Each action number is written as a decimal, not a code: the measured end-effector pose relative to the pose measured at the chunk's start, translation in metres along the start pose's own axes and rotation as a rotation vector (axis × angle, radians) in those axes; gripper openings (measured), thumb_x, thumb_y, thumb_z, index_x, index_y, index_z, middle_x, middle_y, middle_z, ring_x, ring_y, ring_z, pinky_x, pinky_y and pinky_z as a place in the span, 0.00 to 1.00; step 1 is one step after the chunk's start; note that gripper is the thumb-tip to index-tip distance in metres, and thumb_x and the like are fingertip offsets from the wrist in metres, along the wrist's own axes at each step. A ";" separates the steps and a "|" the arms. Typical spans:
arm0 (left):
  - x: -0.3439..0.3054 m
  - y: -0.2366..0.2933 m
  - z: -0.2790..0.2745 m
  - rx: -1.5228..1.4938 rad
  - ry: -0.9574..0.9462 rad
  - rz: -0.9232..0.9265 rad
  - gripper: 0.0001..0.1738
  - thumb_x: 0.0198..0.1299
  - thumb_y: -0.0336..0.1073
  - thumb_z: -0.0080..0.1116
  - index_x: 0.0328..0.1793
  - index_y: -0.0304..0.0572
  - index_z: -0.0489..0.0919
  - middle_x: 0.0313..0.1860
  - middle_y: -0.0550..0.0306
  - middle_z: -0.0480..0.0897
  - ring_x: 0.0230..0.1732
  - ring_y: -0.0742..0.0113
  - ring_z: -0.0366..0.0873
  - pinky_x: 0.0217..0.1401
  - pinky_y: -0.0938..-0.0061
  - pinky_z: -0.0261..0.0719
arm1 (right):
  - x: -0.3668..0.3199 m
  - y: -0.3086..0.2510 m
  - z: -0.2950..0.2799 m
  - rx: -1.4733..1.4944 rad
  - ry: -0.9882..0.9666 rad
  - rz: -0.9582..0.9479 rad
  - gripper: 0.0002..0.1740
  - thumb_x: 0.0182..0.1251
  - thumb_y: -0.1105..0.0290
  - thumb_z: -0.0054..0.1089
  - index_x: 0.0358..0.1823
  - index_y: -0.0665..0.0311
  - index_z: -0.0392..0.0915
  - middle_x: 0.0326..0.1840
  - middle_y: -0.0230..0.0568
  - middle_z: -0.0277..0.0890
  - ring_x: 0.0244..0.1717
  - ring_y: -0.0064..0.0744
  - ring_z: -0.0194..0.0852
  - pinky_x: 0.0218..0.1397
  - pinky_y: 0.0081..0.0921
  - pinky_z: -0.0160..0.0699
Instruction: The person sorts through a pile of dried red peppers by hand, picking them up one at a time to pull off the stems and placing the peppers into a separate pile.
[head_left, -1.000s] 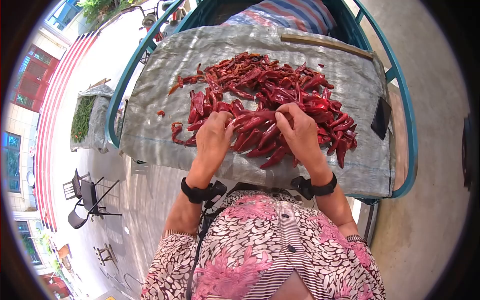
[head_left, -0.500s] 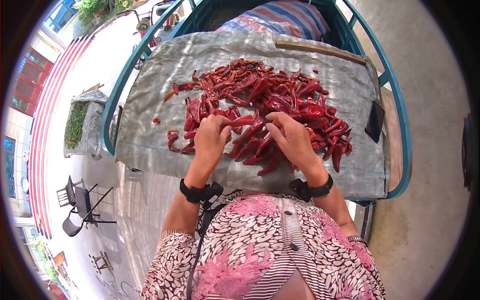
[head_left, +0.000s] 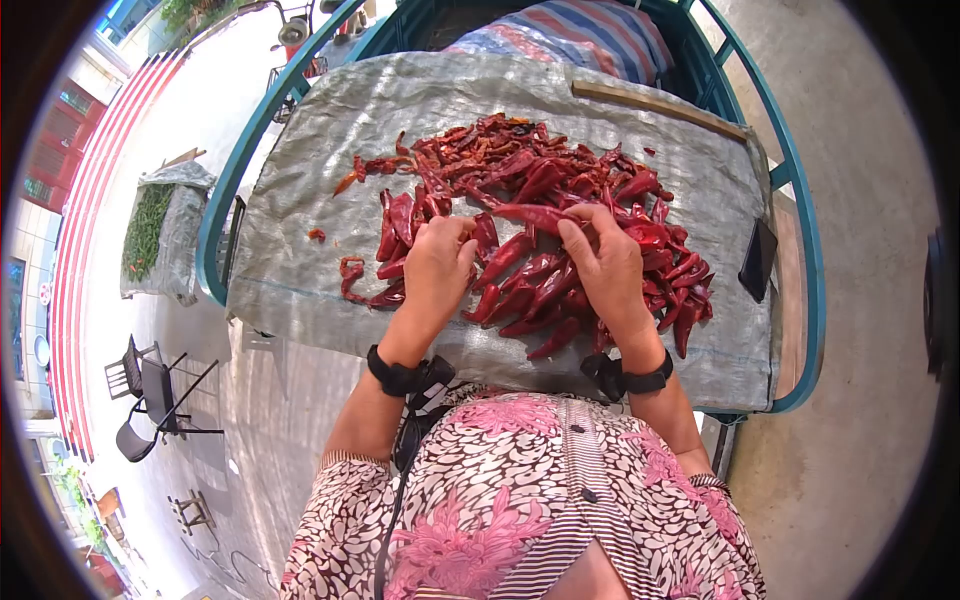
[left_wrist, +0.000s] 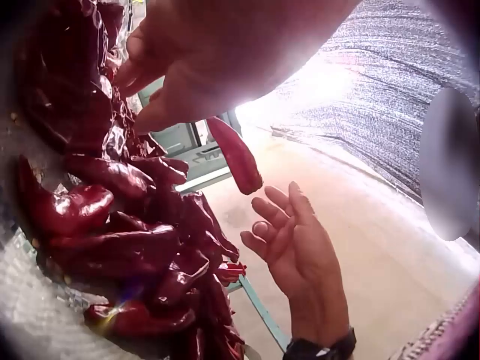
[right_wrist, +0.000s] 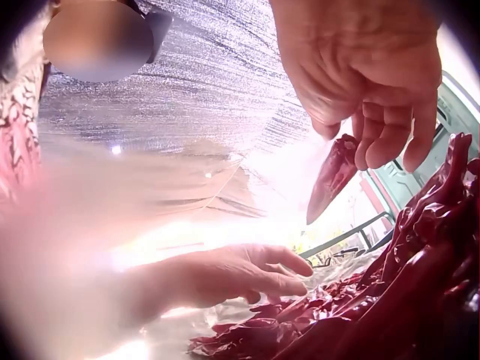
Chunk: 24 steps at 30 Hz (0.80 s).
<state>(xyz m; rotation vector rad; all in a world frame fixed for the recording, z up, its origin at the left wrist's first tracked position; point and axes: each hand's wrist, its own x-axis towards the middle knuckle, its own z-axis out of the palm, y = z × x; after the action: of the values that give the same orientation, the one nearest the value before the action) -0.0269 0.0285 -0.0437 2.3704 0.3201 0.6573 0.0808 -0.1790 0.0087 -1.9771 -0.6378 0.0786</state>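
In the head view my right hand [head_left: 607,262] pinches one end of a glossy red chili pepper [head_left: 532,214], whose tip points left above the heap. The right wrist view shows this pepper [right_wrist: 332,178] hanging from the thumb and fingertips. My left hand [head_left: 440,268] is over the near left part of the chili pile [head_left: 520,165], its fingertips right at the peppers. Seen from the right wrist, the left hand's fingers [right_wrist: 281,277] reach forward, loosely extended. Plump, shiny peppers lie nearest me; thinner, shrivelled ones lie at the back.
A grey woven sheet [head_left: 300,200] under the pile covers a cart bed with teal rails [head_left: 800,230]. On the sheet are a dark phone [head_left: 758,260] at right and a wooden strip [head_left: 660,108] at the back. A striped bag [head_left: 570,35] lies behind.
Both hands were close together over the front peppers. My right hand now holds one pepper up, pointing left, and my left hand is apart from it. The head view has shifted slightly.
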 end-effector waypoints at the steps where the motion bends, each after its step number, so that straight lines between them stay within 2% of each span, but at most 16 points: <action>1: 0.003 -0.001 0.005 0.096 -0.021 0.014 0.20 0.60 0.31 0.69 0.58 0.38 0.81 0.46 0.44 0.83 0.47 0.45 0.81 0.53 0.57 0.80 | 0.002 0.002 0.000 -0.033 0.085 0.004 0.17 0.78 0.62 0.62 0.61 0.63 0.77 0.35 0.44 0.84 0.35 0.34 0.85 0.40 0.30 0.80; 2: 0.006 -0.005 0.013 0.190 -0.042 0.028 0.23 0.58 0.31 0.70 0.61 0.39 0.80 0.47 0.44 0.83 0.49 0.44 0.80 0.54 0.56 0.79 | 0.003 0.005 0.002 0.103 0.145 0.005 0.20 0.79 0.62 0.60 0.65 0.63 0.73 0.37 0.41 0.84 0.35 0.32 0.83 0.41 0.29 0.80; 4: 0.014 -0.014 0.025 0.271 -0.087 0.027 0.33 0.54 0.32 0.73 0.68 0.40 0.76 0.50 0.44 0.83 0.52 0.41 0.78 0.57 0.52 0.77 | 0.003 0.003 0.001 0.125 0.118 -0.017 0.21 0.79 0.62 0.60 0.66 0.64 0.72 0.38 0.40 0.83 0.35 0.32 0.83 0.41 0.30 0.80; 7: 0.021 -0.018 0.032 0.273 -0.081 0.084 0.34 0.54 0.28 0.70 0.69 0.41 0.76 0.50 0.46 0.83 0.51 0.44 0.78 0.56 0.54 0.77 | -0.001 0.007 0.001 0.033 0.013 -0.044 0.20 0.78 0.64 0.62 0.65 0.63 0.74 0.40 0.41 0.82 0.35 0.33 0.82 0.41 0.30 0.80; 10: 0.022 -0.020 0.030 -0.038 -0.107 0.014 0.36 0.52 0.25 0.67 0.72 0.43 0.75 0.49 0.49 0.83 0.49 0.51 0.78 0.55 0.58 0.78 | -0.006 0.006 0.008 -0.023 -0.072 -0.043 0.19 0.75 0.66 0.63 0.63 0.62 0.76 0.39 0.42 0.83 0.34 0.37 0.82 0.40 0.32 0.80; 13: 0.023 -0.003 0.022 -0.158 -0.098 0.023 0.37 0.53 0.20 0.62 0.73 0.44 0.75 0.49 0.52 0.83 0.46 0.60 0.79 0.52 0.65 0.79 | -0.007 0.002 0.015 -0.042 -0.130 -0.019 0.19 0.75 0.63 0.64 0.62 0.62 0.77 0.37 0.42 0.83 0.33 0.40 0.84 0.39 0.34 0.80; 16: 0.020 0.026 0.003 -0.403 -0.134 0.029 0.34 0.54 0.16 0.59 0.71 0.42 0.75 0.48 0.50 0.82 0.51 0.55 0.80 0.54 0.63 0.80 | -0.006 -0.004 0.020 -0.041 -0.190 -0.068 0.19 0.75 0.61 0.65 0.61 0.61 0.78 0.34 0.44 0.83 0.33 0.43 0.85 0.37 0.35 0.80; 17: 0.020 0.031 0.000 -0.443 -0.136 0.019 0.33 0.55 0.16 0.59 0.70 0.42 0.75 0.48 0.50 0.82 0.51 0.56 0.81 0.53 0.65 0.81 | -0.005 -0.005 0.021 -0.042 -0.208 -0.087 0.19 0.75 0.61 0.65 0.61 0.61 0.78 0.34 0.45 0.83 0.33 0.43 0.85 0.37 0.35 0.80; 19: 0.018 0.035 -0.004 -0.524 -0.139 0.000 0.32 0.57 0.14 0.59 0.69 0.42 0.76 0.49 0.50 0.83 0.51 0.59 0.82 0.51 0.69 0.83 | -0.003 -0.001 0.025 -0.002 -0.149 -0.164 0.16 0.75 0.63 0.65 0.58 0.61 0.78 0.34 0.45 0.83 0.32 0.44 0.85 0.37 0.36 0.80; 22: 0.020 0.032 -0.007 -0.488 -0.151 0.046 0.30 0.61 0.15 0.59 0.70 0.42 0.76 0.52 0.56 0.83 0.51 0.74 0.83 0.51 0.78 0.83 | 0.000 0.002 0.028 0.047 -0.128 -0.171 0.11 0.75 0.65 0.63 0.53 0.61 0.79 0.34 0.46 0.83 0.33 0.45 0.85 0.37 0.36 0.80; 24: 0.022 0.034 -0.007 -0.536 -0.151 0.044 0.29 0.61 0.16 0.61 0.69 0.41 0.76 0.52 0.56 0.83 0.52 0.72 0.83 0.53 0.76 0.83 | 0.003 0.002 0.027 0.023 -0.122 -0.138 0.09 0.75 0.66 0.63 0.51 0.60 0.79 0.34 0.46 0.83 0.33 0.45 0.86 0.37 0.36 0.80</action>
<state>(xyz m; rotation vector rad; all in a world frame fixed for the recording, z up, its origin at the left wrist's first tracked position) -0.0100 0.0151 -0.0086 1.8996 0.0174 0.5030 0.0756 -0.1568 -0.0053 -1.9112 -0.8470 0.1220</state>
